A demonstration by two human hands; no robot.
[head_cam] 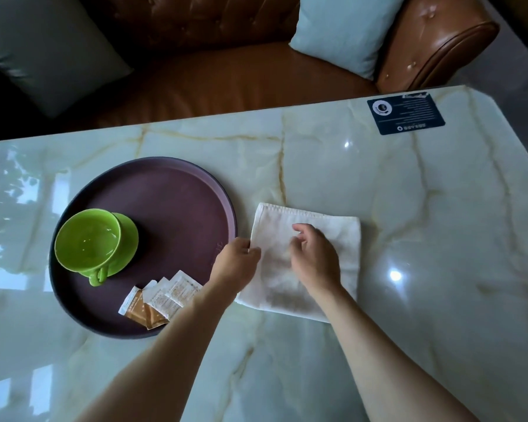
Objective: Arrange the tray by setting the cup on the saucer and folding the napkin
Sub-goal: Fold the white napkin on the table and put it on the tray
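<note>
Two hands on napkin (314,239) | lies on tabletop (409,208) just right of tray (177,190) | left hand (237,263) pinches its left edge, right hand (313,257) loosely curled above | soft, limp: grip corners | cup (87,239) sits on saucer (128,236)

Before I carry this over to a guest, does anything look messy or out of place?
The napkin still lies on the table beside the tray, not on it, and the packets sit in a loose overlapping heap. The cup sits properly on its saucer.
</note>
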